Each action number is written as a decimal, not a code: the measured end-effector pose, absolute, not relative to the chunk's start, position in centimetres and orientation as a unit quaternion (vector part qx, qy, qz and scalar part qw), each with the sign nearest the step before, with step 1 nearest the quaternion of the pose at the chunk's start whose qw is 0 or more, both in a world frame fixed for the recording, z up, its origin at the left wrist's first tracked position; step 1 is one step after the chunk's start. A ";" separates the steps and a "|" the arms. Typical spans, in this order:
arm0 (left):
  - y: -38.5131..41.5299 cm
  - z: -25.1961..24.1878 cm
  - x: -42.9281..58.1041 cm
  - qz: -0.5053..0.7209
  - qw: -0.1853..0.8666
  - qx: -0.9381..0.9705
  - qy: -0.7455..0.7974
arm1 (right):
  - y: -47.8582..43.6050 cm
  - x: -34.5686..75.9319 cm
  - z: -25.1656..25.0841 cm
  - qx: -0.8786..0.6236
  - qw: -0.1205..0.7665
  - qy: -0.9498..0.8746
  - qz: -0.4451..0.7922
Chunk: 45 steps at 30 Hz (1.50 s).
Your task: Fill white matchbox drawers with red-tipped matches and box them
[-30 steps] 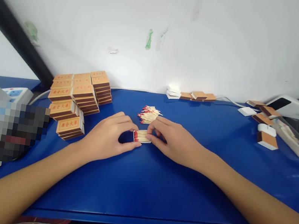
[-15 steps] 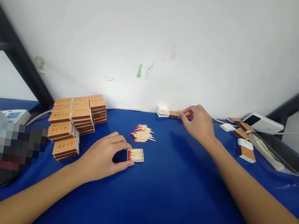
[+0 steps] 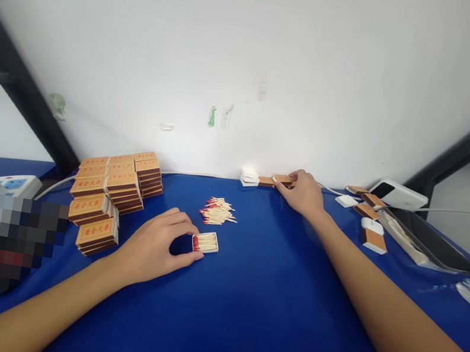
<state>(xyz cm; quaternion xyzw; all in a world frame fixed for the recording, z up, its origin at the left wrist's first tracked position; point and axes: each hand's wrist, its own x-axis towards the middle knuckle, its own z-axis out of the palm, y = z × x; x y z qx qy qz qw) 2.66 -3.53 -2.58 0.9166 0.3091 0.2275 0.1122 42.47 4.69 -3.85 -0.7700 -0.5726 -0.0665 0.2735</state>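
My left hand (image 3: pixel 160 246) grips a small white matchbox tray (image 3: pixel 215 243) between thumb and fingers. Red-tipped matches (image 3: pixel 205 243) lie side by side in the tray, heads toward the hand. Behind it sits a loose heap of matches (image 3: pixel 219 212) on the blue table. Over by the wall, my right hand (image 3: pixel 303 193) pinches a brown matchbox sleeve (image 3: pixel 282 179), whose right end the fingers cover. Left of that lies another brown sleeve (image 3: pixel 266 182), beside a small stack of white trays (image 3: pixel 250 177).
Stacked labelled matchboxes (image 3: pixel 110 179) stand at the left, near a white power strip (image 3: pixel 19 184) and a blurred-out patch. To the right are scattered matchbox pieces (image 3: pixel 367 211), a white device (image 3: pixel 398 194) with a cable, and a dark tray (image 3: pixel 440 240). A wall closes off the back.
My right hand has raised one sleeve slightly from the row by the wall, and more of that sleeve shows. My left hand keeps hold of the filled tray. The view has shifted slightly.
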 end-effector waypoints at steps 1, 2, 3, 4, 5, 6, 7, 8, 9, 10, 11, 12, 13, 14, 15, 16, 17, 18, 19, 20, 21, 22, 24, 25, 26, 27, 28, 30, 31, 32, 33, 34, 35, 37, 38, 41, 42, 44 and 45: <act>-3.5 -2.6 2.7 0.229 0.112 0.916 0.309 | 4.8 42.5 -3.9 -0.771 0.276 -0.570 -0.064; -3.5 -2.6 2.7 0.231 0.113 0.915 0.310 | 4.9 42.6 -4.0 -0.771 0.279 -0.569 -0.062; -3.5 -2.6 2.6 0.234 0.113 0.915 0.310 | 4.9 42.6 -4.1 -0.771 0.282 -0.568 -0.061; -3.5 -2.6 2.6 0.237 0.112 0.914 0.309 | 5.0 42.6 -4.2 -0.770 0.285 -0.567 -0.061; -3.5 -2.6 2.6 0.239 0.111 0.914 0.309 | 5.1 42.7 -4.2 -0.770 0.290 -0.566 -0.059; -3.5 -2.6 2.6 0.240 0.110 0.914 0.308 | 5.1 42.7 -4.3 -0.769 0.294 -0.564 -0.056; -3.5 -2.6 2.6 0.241 0.108 0.914 0.307 | 5.1 42.6 -4.3 -0.770 0.300 -0.561 -0.050; -3.5 -2.5 2.6 0.242 0.107 0.914 0.307 | 5.2 42.6 -4.2 -0.771 0.306 -0.557 -0.044; -3.5 -2.5 2.7 0.242 0.105 0.914 0.307 | 5.1 42.6 -4.1 -0.770 0.313 -0.554 -0.039; -3.5 -2.5 2.7 0.244 0.103 0.914 0.307 | 5.0 42.5 -3.9 -0.769 0.321 -0.552 -0.034; -3.5 -2.4 2.7 0.245 0.100 0.914 0.307 | 4.8 42.5 -3.6 -0.766 0.330 -0.551 -0.032; -3.4 -2.4 2.7 0.248 0.097 0.913 0.308 | 4.5 42.3 -3.2 -0.762 0.337 -0.552 -0.032; -3.4 -2.4 2.7 0.252 0.094 0.912 0.310 | 4.1 42.1 -2.7 -0.755 0.343 -0.558 -0.031; -3.4 -2.4 2.7 0.255 0.090 0.910 0.314 | 3.6 41.8 -2.2 -0.748 0.344 -0.567 -0.026; -3.4 -2.4 2.7 0.258 0.086 0.909 0.317 | 2.9 41.3 -1.7 -0.740 0.339 -0.580 -0.013; -3.3 -2.4 2.7 0.260 0.083 0.907 0.321 | 2.1 40.7 -1.3 -0.732 0.326 -0.598 0.008; -3.3 -2.4 2.7 0.261 0.081 0.906 0.324 | 1.4 40.0 -0.9 -0.725 0.306 -0.616 0.039; -3.3 -2.4 2.7 0.262 0.080 0.905 0.326 | 0.6 39.2 -0.7 -0.716 0.285 -0.634 0.067; -3.3 -2.4 2.7 0.263 0.078 0.904 0.328 | -0.2 38.4 -0.5 -0.704 0.264 -0.654 0.086; -3.3 -2.4 2.7 0.264 0.077 0.903 0.331 | -0.8 37.7 -0.3 -0.694 0.249 -0.669 0.097; -3.2 -2.4 2.7 0.266 0.076 0.901 0.333 | -1.3 37.0 -0.2 -0.684 0.234 -0.683 0.107; -3.2 -2.4 2.7 0.268 0.074 0.900 0.336 | -1.7 36.5 -0.1 -0.675 0.221 -0.694 0.113; -3.2 -2.4 2.7 0.269 0.074 0.899 0.338 | -2.2 36.1 0.1 -0.653 0.203 -0.722 0.110; -3.2 -2.4 2.7 0.269 0.075 0.899 0.338 | -2.3 36.3 0.3 -0.635 0.196 -0.740 0.103; -3.2 -2.4 2.7 0.268 0.076 0.899 0.338 | -2.3 36.7 0.6 -0.612 0.191 -0.761 0.096; -3.2 -2.4 2.7 0.267 0.078 0.899 0.338 | -2.2 37.3 0.8 -0.587 0.183 -0.783 0.093; -3.2 -2.4 2.7 0.267 0.079 0.899 0.338 | -2.2 38.0 1.1 -0.562 0.174 -0.803 0.098; -3.3 -2.4 2.7 0.265 0.080 0.899 0.339 | -2.0 39.3 1.4 -0.531 0.151 -0.823 0.132; -3.3 -2.4 2.7 0.265 0.081 0.899 0.339 | -1.8 39.7 1.4 -0.525 0.143 -0.826 0.149; -3.3 -2.4 2.7 0.264 0.082 0.899 0.340 | -1.7 40.0 1.3 -0.521 0.137 -0.827 0.160; -3.3 -2.3 2.7 0.264 0.084 0.899 0.340 | -1.6 40.2 1.2 -0.521 0.133 -0.827 0.166; -3.3 -2.3 2.7 0.265 0.085 0.898 0.341 | -1.5 40.1 1.0 -0.521 0.131 -0.827 0.166; -3.3 -2.2 2.7 0.267 0.085 0.897 0.342 | -1.4 40.0 0.9 -0.524 0.128 -0.826 0.163; -3.3 -2.2 2.7 0.273 0.084 0.893 0.348 | -1.4 39.4 0.8 -0.532 0.122 -0.822 0.162; -3.3 -2.2 2.7 0.276 0.084 0.890 0.352 | -1.5 39.1 0.8 -0.539 0.122 -0.817 0.165; -3.2 -2.3 2.6 0.279 0.080 0.890 0.352 | -2.0 38.0 1.3 -0.548 0.124 -0.806 0.187; -3.2 -2.2 2.6 0.277 0.079 0.892 0.348 | -2.3 37.7 1.5 -0.544 0.121 -0.807 0.196; -3.2 -2.2 2.6 0.272 0.080 0.897 0.340 | -2.9 37.1 1.9 -0.530 0.105 -0.814 0.212; -3.3 -2.1 2.6 0.269 0.080 0.898 0.338 | -3.1 36.9 2.1 -0.523 0.096 -0.818 0.219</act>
